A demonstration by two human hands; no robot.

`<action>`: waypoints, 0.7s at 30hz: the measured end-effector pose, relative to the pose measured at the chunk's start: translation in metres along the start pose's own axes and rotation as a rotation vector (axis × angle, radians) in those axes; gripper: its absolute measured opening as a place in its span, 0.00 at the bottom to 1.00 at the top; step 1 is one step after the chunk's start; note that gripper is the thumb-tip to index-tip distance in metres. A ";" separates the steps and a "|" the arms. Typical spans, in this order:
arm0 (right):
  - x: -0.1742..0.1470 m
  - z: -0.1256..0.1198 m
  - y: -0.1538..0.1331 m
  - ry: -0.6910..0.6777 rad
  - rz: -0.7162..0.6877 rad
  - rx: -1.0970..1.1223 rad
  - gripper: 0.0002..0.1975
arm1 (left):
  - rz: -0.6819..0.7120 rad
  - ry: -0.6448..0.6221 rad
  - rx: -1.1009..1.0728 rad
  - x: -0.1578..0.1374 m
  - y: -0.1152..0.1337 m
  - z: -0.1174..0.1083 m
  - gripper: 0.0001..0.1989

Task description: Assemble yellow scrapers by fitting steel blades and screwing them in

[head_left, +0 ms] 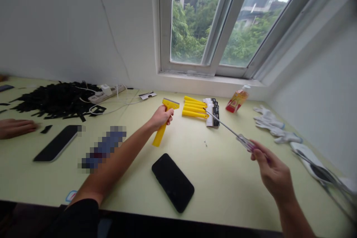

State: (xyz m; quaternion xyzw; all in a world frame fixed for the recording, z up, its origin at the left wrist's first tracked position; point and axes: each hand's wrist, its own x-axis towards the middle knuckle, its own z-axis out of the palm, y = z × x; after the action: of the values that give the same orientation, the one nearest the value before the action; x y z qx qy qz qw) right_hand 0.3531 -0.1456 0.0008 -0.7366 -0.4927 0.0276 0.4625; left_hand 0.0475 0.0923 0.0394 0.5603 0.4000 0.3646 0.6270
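My left hand (162, 118) is closed around a yellow scraper (158, 137), its blade end up and its handle pointing down toward me. My right hand (272, 169) grips the clear and purple handle of a screwdriver (227, 127); the long shaft points up and left, its tip in front of the row of scrapers. Several more yellow scrapers (193, 108) lie side by side, with black and white packaging (212, 113) at their right ends. Two tiny screws (205, 143) rest on the table between my hands.
A black phone (173, 183) lies near the front edge of the table (223, 193); another phone (57, 144) is at left. A drink bottle (238, 99), white gloves (269, 121), a power strip (107, 94) and a black heap of strips (55, 98) surround the work area. A co-worker's hand (16, 128) rests far left.
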 end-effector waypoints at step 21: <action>0.004 0.098 -0.036 -0.492 -0.271 -0.373 0.12 | -0.025 -0.286 -0.212 -0.025 0.012 0.012 0.09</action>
State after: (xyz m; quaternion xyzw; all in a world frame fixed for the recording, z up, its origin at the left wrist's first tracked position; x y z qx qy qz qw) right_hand 0.2812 -0.0758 -0.0281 -0.7076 -0.6797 0.0521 0.1861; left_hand 0.0481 0.0661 0.0544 0.5321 0.2732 0.3134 0.7375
